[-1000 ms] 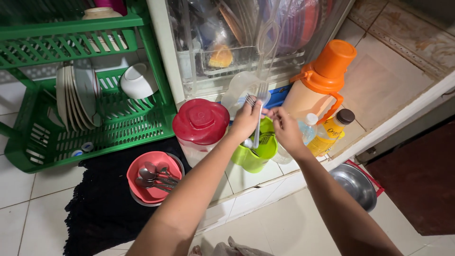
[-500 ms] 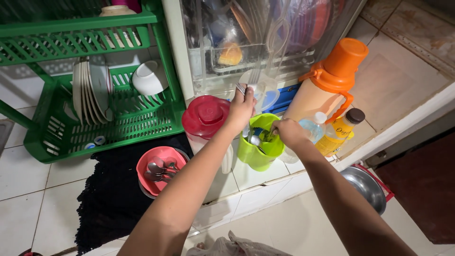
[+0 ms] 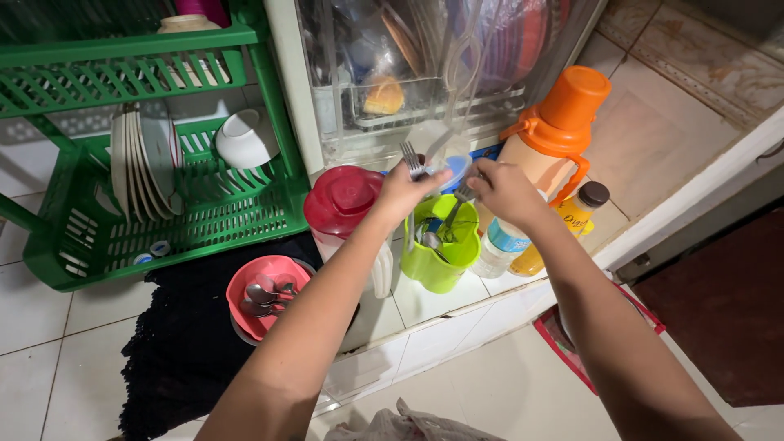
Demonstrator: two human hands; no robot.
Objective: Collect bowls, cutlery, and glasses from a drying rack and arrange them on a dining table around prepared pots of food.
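My left hand [image 3: 403, 193] grips several forks [image 3: 411, 159], their tines sticking up above my fingers, over a lime green cutlery cup [image 3: 439, 245]. My right hand [image 3: 505, 190] is closed on the handle of a spoon [image 3: 445, 222] that slants down into the same cup. More metal cutlery stands inside the cup. Both hands hover just above its rim, close together.
A red-lidded clear jug [image 3: 349, 204] stands left of the cup. Right of it are an orange flask [image 3: 554, 139], a water bottle [image 3: 498, 245] and a yellow bottle [image 3: 572, 220]. A pink bowl of spoons [image 3: 265, 294] sits on a black cloth. A green dish rack [image 3: 163, 204] holds plates.
My right hand has come up out of the cup, drawing a spoon with it. My left hand stays raised with the forks.
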